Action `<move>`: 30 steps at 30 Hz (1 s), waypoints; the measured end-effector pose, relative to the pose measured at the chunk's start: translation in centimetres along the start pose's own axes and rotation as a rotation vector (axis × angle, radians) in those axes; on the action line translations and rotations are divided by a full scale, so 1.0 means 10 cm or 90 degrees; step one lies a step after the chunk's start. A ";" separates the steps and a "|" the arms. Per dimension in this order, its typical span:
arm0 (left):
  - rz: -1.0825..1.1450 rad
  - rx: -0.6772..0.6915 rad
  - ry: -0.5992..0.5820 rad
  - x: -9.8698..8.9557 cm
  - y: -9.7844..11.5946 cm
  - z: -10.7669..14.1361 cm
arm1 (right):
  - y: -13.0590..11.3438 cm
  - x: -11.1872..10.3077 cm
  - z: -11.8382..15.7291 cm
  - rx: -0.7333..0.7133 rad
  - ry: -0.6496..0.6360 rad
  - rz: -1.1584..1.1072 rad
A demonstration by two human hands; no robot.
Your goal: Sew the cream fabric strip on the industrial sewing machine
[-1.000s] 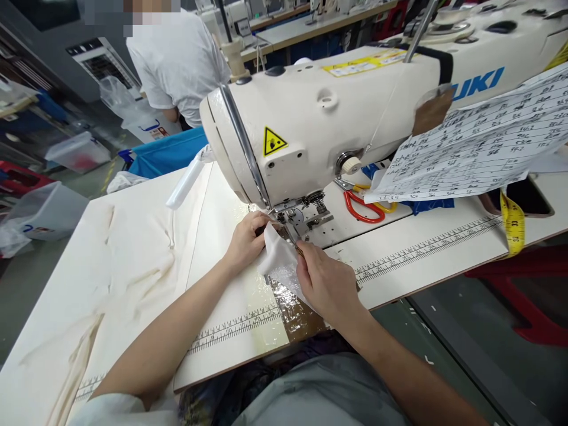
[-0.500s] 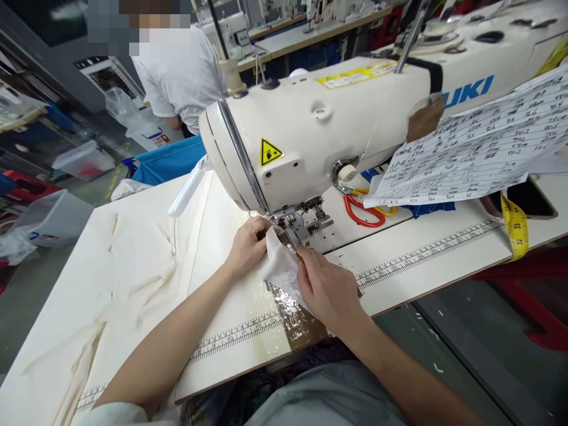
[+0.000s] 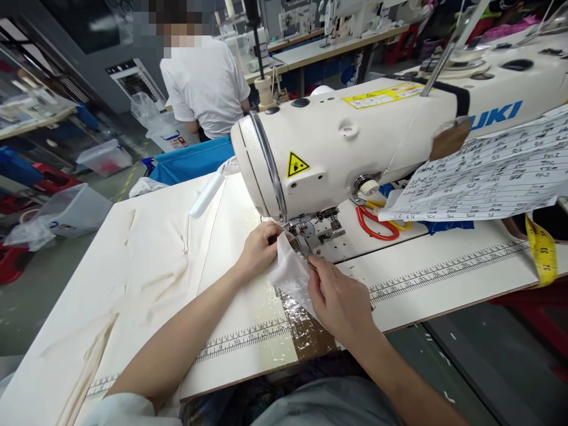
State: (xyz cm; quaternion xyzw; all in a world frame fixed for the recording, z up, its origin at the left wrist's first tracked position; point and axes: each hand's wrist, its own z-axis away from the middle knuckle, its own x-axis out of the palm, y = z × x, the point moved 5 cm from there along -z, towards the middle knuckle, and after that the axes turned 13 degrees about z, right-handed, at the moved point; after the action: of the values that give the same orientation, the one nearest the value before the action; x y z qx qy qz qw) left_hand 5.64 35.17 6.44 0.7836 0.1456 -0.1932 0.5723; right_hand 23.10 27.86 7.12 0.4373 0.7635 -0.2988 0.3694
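A white sewing machine [image 3: 328, 148] stands on the table, its needle area just beyond my fingers. My left hand [image 3: 260, 248] pinches the upper edge of a thin white fabric piece [image 3: 289, 269] close to the presser foot. At the right edge of the same fabric is my right hand [image 3: 339, 296], fingers closed around it and a small dark item that I cannot make out. The fabric hangs down between both hands over brown, shiny tape [image 3: 310, 337]. The needle tip is hidden.
Pale fabric [image 3: 155, 278] lies over the table's left side. Red-handled scissors [image 3: 377, 223], a handwritten sheet [image 3: 479, 177] and a yellow tape measure [image 3: 542, 251] are at the right. A person [image 3: 204, 83] stands behind a blue cloth bin [image 3: 195, 161].
The whole view has shifted, so the machine and table appear farther right and slightly lower. Both hands keep nearly the same place at the machine, still on the fabric.
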 end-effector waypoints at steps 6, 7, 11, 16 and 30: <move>0.010 -0.012 -0.009 0.01 0.03 0.01 | 0.00 0.00 0.00 -0.018 0.000 0.019; 0.009 -0.010 -0.007 0.01 0.03 0.01 | 0.00 0.00 0.01 -0.020 0.004 0.022; 0.011 -0.008 -0.006 0.00 0.02 0.01 | -0.01 -0.01 0.00 -0.020 0.029 0.022; 0.016 0.005 -0.013 0.00 0.03 0.01 | -0.02 -0.01 -0.01 -0.018 0.031 0.045; 0.004 -0.016 -0.004 0.01 0.00 0.01 | -0.03 -0.01 -0.02 -0.010 -0.007 0.048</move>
State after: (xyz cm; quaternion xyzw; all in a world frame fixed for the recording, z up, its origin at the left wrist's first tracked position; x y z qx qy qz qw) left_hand 5.68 35.12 6.35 0.7759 0.1440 -0.1923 0.5833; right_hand 22.81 27.84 7.36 0.4611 0.7468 -0.2813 0.3880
